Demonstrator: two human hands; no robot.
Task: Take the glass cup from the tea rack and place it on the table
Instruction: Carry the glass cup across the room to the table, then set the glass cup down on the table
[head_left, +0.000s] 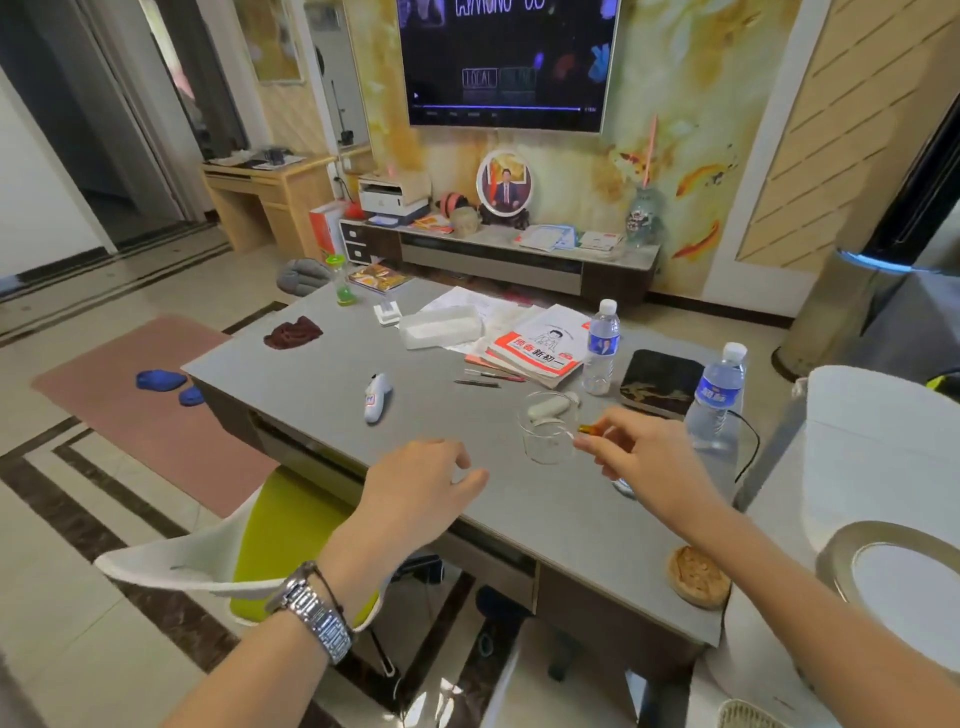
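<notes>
I see the glass cup upright on the grey table, right of centre and set back from the near edge. My right hand is just beside it on the right, fingers pinched at its handle; whether they truly grip it I cannot tell. My left hand hovers open and empty over the near edge, fingers loosely curled. Between the hands the tabletop is bare. Far of the cup lie pens and a stack of books; two water bottles stand to its right. A white remote lies to the left.
</notes>
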